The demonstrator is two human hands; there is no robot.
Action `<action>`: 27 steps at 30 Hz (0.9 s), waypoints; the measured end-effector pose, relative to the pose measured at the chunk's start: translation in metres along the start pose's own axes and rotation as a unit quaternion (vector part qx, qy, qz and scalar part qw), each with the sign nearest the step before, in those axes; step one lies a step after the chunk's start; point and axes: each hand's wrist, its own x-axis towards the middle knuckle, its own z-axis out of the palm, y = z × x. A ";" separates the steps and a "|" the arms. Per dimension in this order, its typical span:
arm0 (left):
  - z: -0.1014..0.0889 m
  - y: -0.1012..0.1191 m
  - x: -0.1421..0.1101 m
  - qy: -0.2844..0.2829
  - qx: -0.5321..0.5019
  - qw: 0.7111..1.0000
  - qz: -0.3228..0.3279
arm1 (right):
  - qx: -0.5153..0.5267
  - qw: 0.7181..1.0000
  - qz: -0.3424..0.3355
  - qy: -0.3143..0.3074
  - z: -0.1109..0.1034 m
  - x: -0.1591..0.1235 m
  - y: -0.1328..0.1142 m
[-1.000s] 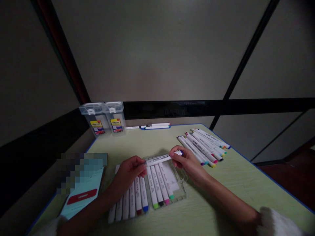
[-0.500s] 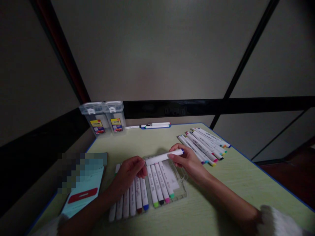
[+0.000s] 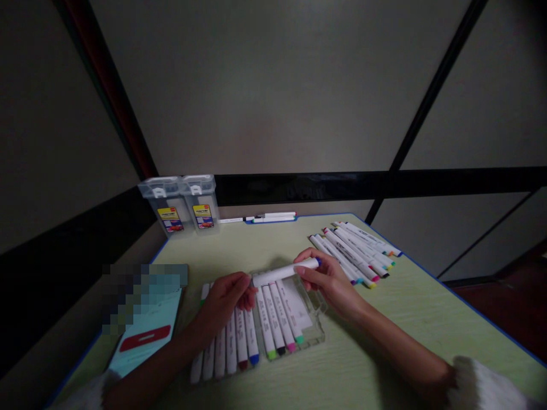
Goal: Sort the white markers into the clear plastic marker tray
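Note:
A white marker [image 3: 277, 273] with a dark blue right end lies nearly level between my two hands. My right hand [image 3: 327, 279] pinches it near that blue end, thumb in front. At its other end, the fingertips of my left hand [image 3: 233, 293] are closed on it. Below them lies an open clear plastic case [image 3: 318, 336]. Several markers [image 3: 277, 319] with green, black, pink and teal ends lie side by side in its right half. More markers [image 3: 231, 347] fill the left half, partly hidden by my left hand and forearm. A white paper [image 3: 301, 307] shows in the case.
Loose markers [image 3: 354, 250] lie in a group at the table's right. Two clear lidded boxes [image 3: 199, 208] stand at the back left, with a few pens [image 3: 273, 217] beside them along the back edge. A phone-like screen [image 3: 147, 336] lies at the left.
Almost nothing differs. Both hands stay on the marker, which has turned very slightly; the view has shifted a little.

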 end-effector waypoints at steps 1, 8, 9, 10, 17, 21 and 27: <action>0.000 0.000 0.000 -0.001 0.001 1.000 0.001 | -0.004 1.000 0.001 0.002 0.000 0.000 0.000; 0.000 -0.005 0.003 0.004 -0.043 0.999 -0.004 | -0.038 0.999 0.012 0.028 -0.001 0.003 0.002; 0.000 -0.007 0.004 0.005 -0.053 0.999 -0.010 | -0.043 0.998 0.013 0.033 -0.001 0.003 0.003; 0.000 -0.009 0.005 0.004 -0.060 0.998 -0.015 | -0.049 0.998 0.015 0.037 -0.001 0.003 0.003; -0.001 -0.017 0.008 -0.032 -0.065 0.997 -0.010 | -0.062 0.997 0.029 0.046 0.000 0.004 0.003; -0.001 -0.013 0.008 -0.040 -0.058 0.998 0.004 | -0.060 0.997 0.027 0.045 -0.001 0.004 0.005; 0.000 -0.006 0.003 -0.032 -0.042 0.999 -0.003 | -0.062 0.997 0.016 0.046 0.000 0.004 0.004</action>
